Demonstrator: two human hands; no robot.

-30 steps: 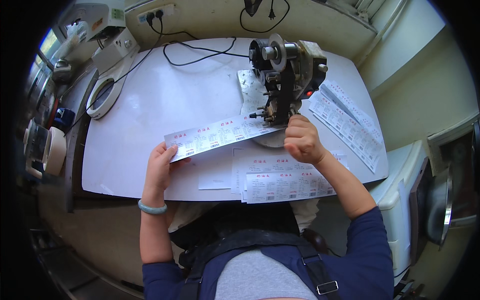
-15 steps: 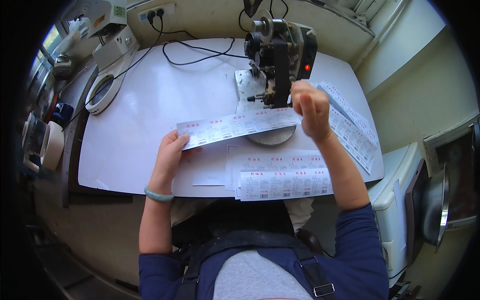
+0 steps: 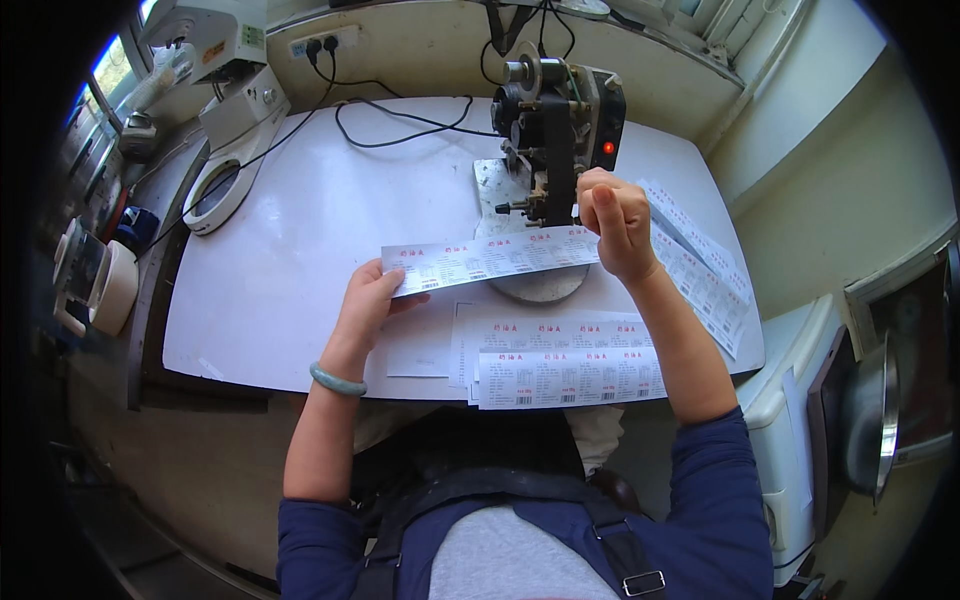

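Observation:
My left hand (image 3: 367, 305) pinches the left end of a strip of labels (image 3: 470, 266), white with red headings and small barcodes. The strip slants up to the right, its far part under the head of a black coding machine (image 3: 556, 150) and over a round metal plate (image 3: 540, 288). Close to the machine's right side, my right hand (image 3: 618, 225) is closed in a fist; whatever it grips is hidden by the fingers. The strip's right end is hidden behind that hand. A red light glows on the machine's side.
More label sheets (image 3: 570, 378) lie overlapping at the table's front edge. Another spread of labels (image 3: 700, 275) lies right of the machine. A white device with a ring-shaped base (image 3: 215, 195) stands at the left, and a black cable (image 3: 400, 140) crosses the table's back.
My left hand has shifted right, sliding the label strip farther under the machine. My right hand stays closed beside the machine. The whole view has tilted slightly.

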